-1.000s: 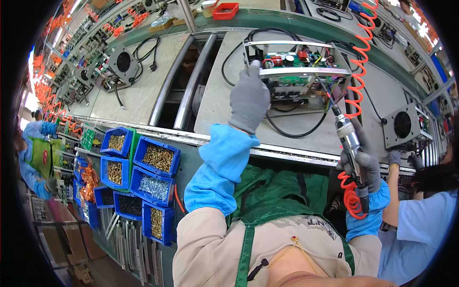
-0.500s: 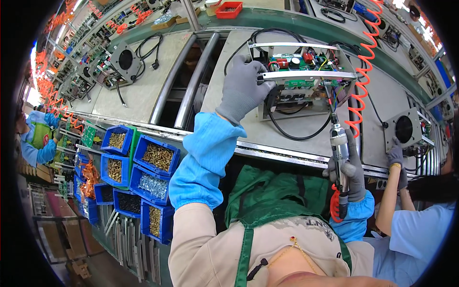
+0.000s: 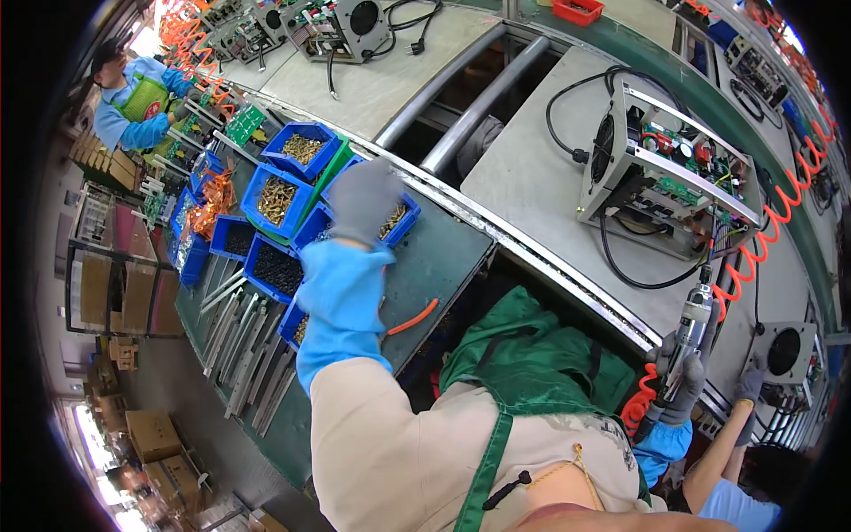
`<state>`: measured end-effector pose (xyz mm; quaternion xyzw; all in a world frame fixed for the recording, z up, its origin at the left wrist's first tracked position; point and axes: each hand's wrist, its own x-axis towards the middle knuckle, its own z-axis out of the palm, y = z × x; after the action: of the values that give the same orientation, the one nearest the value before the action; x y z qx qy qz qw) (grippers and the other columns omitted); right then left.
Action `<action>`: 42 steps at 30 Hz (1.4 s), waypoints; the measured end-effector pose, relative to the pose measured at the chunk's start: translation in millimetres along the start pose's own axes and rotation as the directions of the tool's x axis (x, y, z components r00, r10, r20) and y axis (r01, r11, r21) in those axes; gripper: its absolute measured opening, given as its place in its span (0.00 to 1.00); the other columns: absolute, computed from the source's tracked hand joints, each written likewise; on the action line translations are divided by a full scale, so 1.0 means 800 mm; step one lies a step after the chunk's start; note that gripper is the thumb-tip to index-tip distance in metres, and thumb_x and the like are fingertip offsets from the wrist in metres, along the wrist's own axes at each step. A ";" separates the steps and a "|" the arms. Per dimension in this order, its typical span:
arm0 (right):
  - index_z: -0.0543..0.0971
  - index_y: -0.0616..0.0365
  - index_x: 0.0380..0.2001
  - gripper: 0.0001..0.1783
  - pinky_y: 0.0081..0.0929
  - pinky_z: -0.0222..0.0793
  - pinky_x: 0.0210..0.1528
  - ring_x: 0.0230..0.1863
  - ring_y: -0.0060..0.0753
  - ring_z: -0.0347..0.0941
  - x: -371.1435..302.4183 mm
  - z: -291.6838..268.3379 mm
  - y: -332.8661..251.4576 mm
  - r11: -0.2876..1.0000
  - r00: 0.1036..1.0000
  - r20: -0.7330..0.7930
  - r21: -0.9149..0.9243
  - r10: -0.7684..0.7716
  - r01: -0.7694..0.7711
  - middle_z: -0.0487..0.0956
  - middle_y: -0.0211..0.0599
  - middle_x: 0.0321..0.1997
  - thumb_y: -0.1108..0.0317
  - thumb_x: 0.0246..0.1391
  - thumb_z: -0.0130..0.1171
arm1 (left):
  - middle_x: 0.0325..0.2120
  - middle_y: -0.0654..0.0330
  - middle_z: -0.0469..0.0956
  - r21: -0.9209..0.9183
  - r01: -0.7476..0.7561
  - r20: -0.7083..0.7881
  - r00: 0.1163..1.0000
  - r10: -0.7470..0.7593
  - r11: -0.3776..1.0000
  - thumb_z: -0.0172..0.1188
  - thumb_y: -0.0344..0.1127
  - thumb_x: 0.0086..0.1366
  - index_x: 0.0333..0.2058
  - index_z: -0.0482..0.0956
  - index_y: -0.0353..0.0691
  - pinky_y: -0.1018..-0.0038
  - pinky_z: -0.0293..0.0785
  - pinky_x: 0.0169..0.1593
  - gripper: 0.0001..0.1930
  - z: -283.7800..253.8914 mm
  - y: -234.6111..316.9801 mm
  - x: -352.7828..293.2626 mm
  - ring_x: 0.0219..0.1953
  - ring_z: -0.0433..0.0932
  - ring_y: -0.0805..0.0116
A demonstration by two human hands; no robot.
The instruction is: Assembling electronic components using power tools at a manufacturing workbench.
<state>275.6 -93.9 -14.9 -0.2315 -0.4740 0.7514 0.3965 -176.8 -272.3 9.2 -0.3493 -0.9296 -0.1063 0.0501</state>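
While a conveyor line of grey boards (image 3: 523, 173) and metal rollers (image 3: 487, 105) spans the upper part of the view, a dark green side table (image 3: 430, 275) slants below it on the person's left. An open metal chassis (image 3: 678, 173), with a fan in its left face and green circuit boards inside, stands on the conveyor's board ahead and to the right, apart from both hands. A black cable (image 3: 654, 287) loops in front of it. Blue bins (image 3: 262, 223) crowd the side table, and next to them, toward its near left edge, lie long metal strips (image 3: 253, 350).

An orange coiled hose (image 3: 638, 410) bunches beside the right wrist. The gloved right hand (image 3: 687, 390) is clamped around a silver power driver (image 3: 690, 324), whose tip points up toward the chassis's lower right corner; whether it touches cannot be told. Over the bins hangs the gloved left hand (image 3: 363, 202), blurred, so I cannot tell if its fingers are apart or together, or holding anything. Smallest are the brass-coloured screws (image 3: 302, 149) and the black parts (image 3: 277, 264) in the bins.
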 end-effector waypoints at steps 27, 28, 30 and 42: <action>0.45 0.40 0.71 0.57 0.33 0.78 0.36 0.19 0.30 0.73 0.013 0.004 -0.013 0.986 0.975 -0.149 0.010 0.164 -0.164 0.74 0.43 0.27 0.66 0.37 0.61 | 0.31 0.64 0.75 -0.942 -0.073 0.027 0.956 0.291 0.327 0.51 0.31 0.67 0.45 0.76 0.33 0.82 0.68 0.34 0.12 -0.057 0.117 0.011 0.30 0.72 0.79; 0.45 0.40 0.71 0.58 0.33 0.78 0.35 0.19 0.30 0.73 0.013 0.003 -0.014 0.986 0.974 -0.155 0.030 0.165 -0.163 0.75 0.44 0.27 0.66 0.35 0.61 | 0.31 0.63 0.76 -0.965 -0.072 0.044 0.903 0.428 0.252 0.51 0.32 0.67 0.45 0.76 0.33 0.82 0.69 0.34 0.12 -0.060 0.160 0.030 0.30 0.73 0.78; 0.45 0.41 0.71 0.59 0.32 0.78 0.34 0.19 0.30 0.73 0.011 0.005 -0.015 0.984 0.966 -0.190 0.028 0.175 -0.173 0.74 0.44 0.28 0.64 0.34 0.62 | 0.30 0.63 0.77 -0.959 -0.160 0.026 0.775 0.631 0.236 0.53 0.31 0.64 0.45 0.78 0.32 0.80 0.70 0.36 0.12 -0.060 0.250 0.061 0.33 0.75 0.76; 0.44 0.43 0.70 0.67 0.30 0.76 0.30 0.22 0.33 0.76 0.015 0.018 -0.034 0.945 0.916 -0.239 0.023 0.322 -0.326 0.76 0.42 0.29 0.55 0.27 0.73 | 0.38 0.54 0.80 -0.696 -0.653 0.159 0.266 0.951 0.299 0.58 0.32 0.60 0.42 0.82 0.39 0.74 0.73 0.48 0.12 -0.001 0.465 0.132 0.39 0.78 0.68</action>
<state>268.4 -85.1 16.4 -0.3992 -0.3843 0.7690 0.3188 -10.6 68.1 88.4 -0.8016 -0.5006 -0.1926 -0.2640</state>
